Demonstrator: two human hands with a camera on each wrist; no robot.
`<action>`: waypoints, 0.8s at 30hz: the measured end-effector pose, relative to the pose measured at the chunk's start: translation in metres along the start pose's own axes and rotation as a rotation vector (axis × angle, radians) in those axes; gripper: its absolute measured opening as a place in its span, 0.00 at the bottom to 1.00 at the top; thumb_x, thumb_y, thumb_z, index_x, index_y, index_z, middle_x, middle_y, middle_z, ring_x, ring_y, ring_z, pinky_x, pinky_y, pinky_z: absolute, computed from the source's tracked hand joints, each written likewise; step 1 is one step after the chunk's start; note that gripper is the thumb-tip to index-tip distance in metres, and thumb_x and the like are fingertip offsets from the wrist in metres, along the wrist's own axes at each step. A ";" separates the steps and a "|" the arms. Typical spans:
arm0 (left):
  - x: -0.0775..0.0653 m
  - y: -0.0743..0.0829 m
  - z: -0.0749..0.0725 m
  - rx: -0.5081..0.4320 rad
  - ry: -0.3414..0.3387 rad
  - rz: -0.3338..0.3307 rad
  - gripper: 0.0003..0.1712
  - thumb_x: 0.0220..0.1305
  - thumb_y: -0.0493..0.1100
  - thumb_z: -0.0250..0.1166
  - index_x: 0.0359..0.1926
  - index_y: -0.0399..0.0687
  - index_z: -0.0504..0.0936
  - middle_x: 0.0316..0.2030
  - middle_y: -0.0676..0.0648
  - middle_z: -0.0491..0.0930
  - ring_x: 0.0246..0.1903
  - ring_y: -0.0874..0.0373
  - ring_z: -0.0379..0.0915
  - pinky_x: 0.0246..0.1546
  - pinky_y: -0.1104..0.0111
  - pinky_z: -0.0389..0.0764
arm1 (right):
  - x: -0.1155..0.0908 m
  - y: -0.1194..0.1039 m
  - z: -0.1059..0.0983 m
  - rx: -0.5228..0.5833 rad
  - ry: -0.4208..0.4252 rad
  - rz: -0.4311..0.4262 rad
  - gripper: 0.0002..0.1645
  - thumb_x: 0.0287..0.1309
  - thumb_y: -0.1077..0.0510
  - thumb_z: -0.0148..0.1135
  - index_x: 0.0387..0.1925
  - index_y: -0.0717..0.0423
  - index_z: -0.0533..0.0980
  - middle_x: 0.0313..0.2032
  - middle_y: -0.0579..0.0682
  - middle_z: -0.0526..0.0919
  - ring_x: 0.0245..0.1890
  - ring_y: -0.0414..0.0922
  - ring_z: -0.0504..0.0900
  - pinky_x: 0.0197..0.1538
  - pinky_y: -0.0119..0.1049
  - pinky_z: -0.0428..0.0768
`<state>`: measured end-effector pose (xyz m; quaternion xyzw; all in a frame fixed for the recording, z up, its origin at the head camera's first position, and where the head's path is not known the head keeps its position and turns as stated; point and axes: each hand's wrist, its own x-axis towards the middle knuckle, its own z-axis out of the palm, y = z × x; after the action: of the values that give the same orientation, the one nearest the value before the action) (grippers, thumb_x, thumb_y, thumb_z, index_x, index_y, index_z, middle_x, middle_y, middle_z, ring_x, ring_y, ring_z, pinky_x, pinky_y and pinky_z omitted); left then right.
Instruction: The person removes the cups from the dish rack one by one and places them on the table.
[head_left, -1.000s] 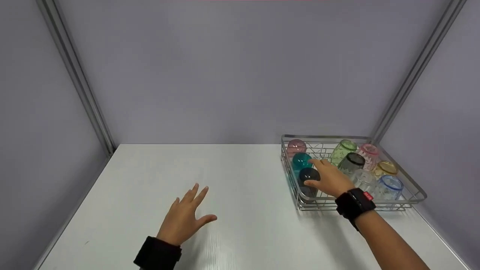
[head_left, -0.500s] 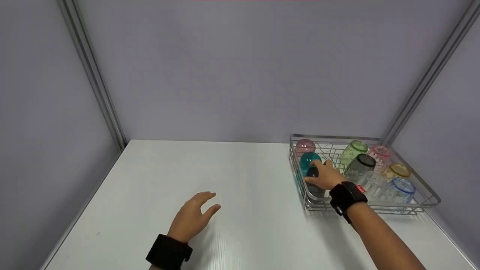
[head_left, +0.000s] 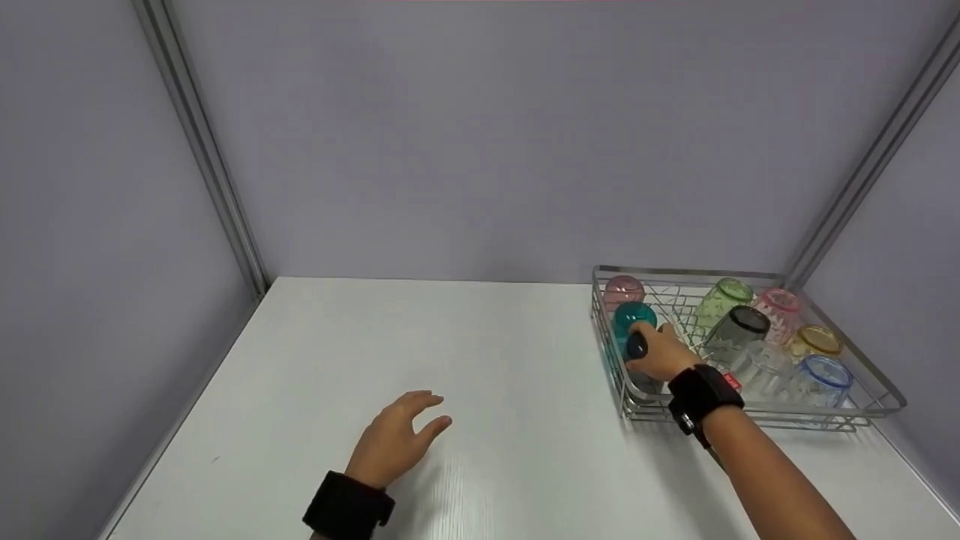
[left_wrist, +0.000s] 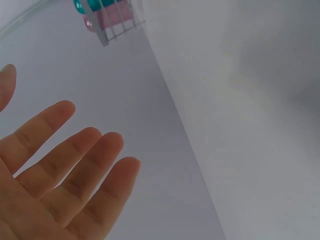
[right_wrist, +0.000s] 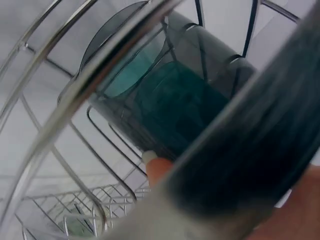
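At the right, my right hand (head_left: pixel 664 354) reaches into a wire basket (head_left: pixel 757 411). Thumb and fingers pinch the round top of a dark tinted glass (head_left: pixel 637 346) in its front left corner. In the right wrist view, the smoky see-through wall of that dark glass (right_wrist: pixel 212 52) leans behind the basket wires, with teal showing through it. Directly behind stands a teal glass (head_left: pixel 634 313), then a pink one (head_left: pixel 623 289). My left hand (head_left: pixel 391 444) hovers over the white table at the centre left, fingers gently bent, holding nothing.
Along the basket's right side several glasses sit tilted: green (head_left: pixel 724 298), pink-red (head_left: pixel 778 309), grey (head_left: pixel 739 330), amber (head_left: pixel 816 342), clear (head_left: pixel 761 367) and blue-rimmed (head_left: pixel 823 379). Grey walls (head_left: pixel 480 142) enclose the white table (head_left: pixel 360 337) at the back and sides.
My right thumb and fingers have closed in on the dark glass's top. The left hand's spread fingers have drawn together and bent. The head view has turned slightly left.
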<state>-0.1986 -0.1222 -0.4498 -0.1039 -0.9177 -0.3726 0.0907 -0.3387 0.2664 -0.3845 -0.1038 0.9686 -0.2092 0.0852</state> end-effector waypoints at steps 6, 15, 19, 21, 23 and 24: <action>0.005 0.001 -0.001 0.004 0.005 0.022 0.29 0.63 0.62 0.57 0.55 0.48 0.78 0.58 0.42 0.74 0.59 0.45 0.68 0.56 0.51 0.72 | -0.005 0.003 -0.003 0.034 0.039 -0.004 0.35 0.55 0.59 0.63 0.62 0.63 0.60 0.55 0.78 0.55 0.45 0.64 0.73 0.41 0.51 0.76; 0.011 0.003 -0.003 -0.012 0.022 0.063 0.29 0.63 0.61 0.58 0.57 0.48 0.77 0.59 0.42 0.73 0.60 0.46 0.68 0.56 0.52 0.72 | -0.022 -0.005 -0.019 0.080 0.102 -0.037 0.34 0.59 0.57 0.60 0.64 0.60 0.58 0.58 0.78 0.52 0.50 0.69 0.70 0.43 0.55 0.76; 0.013 0.004 -0.006 -0.025 0.034 0.081 0.29 0.63 0.59 0.59 0.59 0.47 0.76 0.60 0.42 0.72 0.61 0.46 0.67 0.56 0.53 0.72 | -0.032 -0.014 -0.024 0.091 0.145 -0.043 0.35 0.60 0.56 0.59 0.66 0.58 0.57 0.59 0.75 0.52 0.50 0.68 0.70 0.43 0.54 0.76; 0.015 0.005 -0.008 -0.049 0.037 0.094 0.30 0.63 0.59 0.59 0.60 0.47 0.75 0.60 0.42 0.71 0.61 0.46 0.66 0.57 0.53 0.72 | -0.039 -0.020 -0.027 0.099 0.173 -0.056 0.36 0.61 0.56 0.60 0.66 0.57 0.57 0.59 0.74 0.53 0.50 0.67 0.71 0.44 0.54 0.76; 0.017 0.005 -0.009 -0.082 0.037 0.107 0.30 0.63 0.58 0.59 0.61 0.46 0.73 0.61 0.42 0.70 0.61 0.46 0.65 0.56 0.52 0.73 | -0.046 -0.026 -0.029 0.111 0.205 -0.079 0.36 0.61 0.57 0.60 0.66 0.56 0.57 0.59 0.72 0.54 0.50 0.67 0.72 0.44 0.54 0.76; 0.018 0.006 -0.010 -0.106 0.036 0.113 0.30 0.63 0.57 0.60 0.61 0.47 0.73 0.61 0.42 0.70 0.61 0.46 0.66 0.55 0.52 0.73 | -0.051 -0.029 -0.029 0.117 0.221 -0.095 0.36 0.61 0.57 0.60 0.66 0.56 0.57 0.59 0.71 0.54 0.50 0.66 0.72 0.45 0.54 0.76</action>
<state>-0.2133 -0.1226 -0.4346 -0.1535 -0.8875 -0.4169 0.1225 -0.2912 0.2641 -0.3400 -0.1206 0.9522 -0.2794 -0.0262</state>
